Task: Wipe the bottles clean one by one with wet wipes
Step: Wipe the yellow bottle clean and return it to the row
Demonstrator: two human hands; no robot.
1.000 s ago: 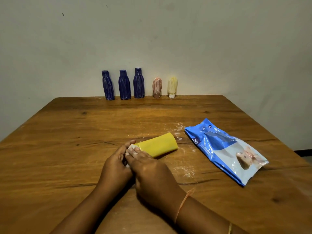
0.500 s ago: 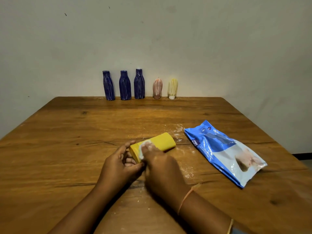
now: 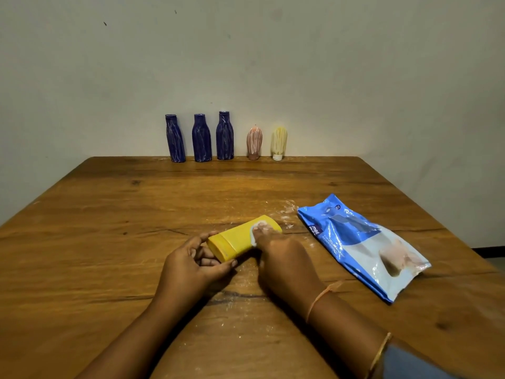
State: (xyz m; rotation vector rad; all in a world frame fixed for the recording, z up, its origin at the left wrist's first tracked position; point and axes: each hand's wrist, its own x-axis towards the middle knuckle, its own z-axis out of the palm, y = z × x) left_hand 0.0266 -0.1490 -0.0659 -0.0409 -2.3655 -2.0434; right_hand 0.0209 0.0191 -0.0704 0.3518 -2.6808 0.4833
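A yellow bottle [image 3: 237,240] lies on its side in the middle of the wooden table [image 3: 109,242]. My left hand [image 3: 191,265] grips its near end, fingers curled around the base. My right hand [image 3: 284,258] presses a white wet wipe [image 3: 257,228] onto the bottle's far end. Most of the wipe is hidden under my fingers. At the table's far edge stand three blue bottles [image 3: 201,138] streaked with white, a pink bottle [image 3: 254,143] and a pale yellow bottle [image 3: 278,143].
A blue wet-wipe pack [image 3: 358,247] lies flat to the right of my right hand. White powder is scattered on the wood around the yellow bottle. A plain wall stands right behind the row of bottles.
My right hand has slid the wipe along the yellow bottle from its near end to its far end. My left hand has kept its hold on the near end.
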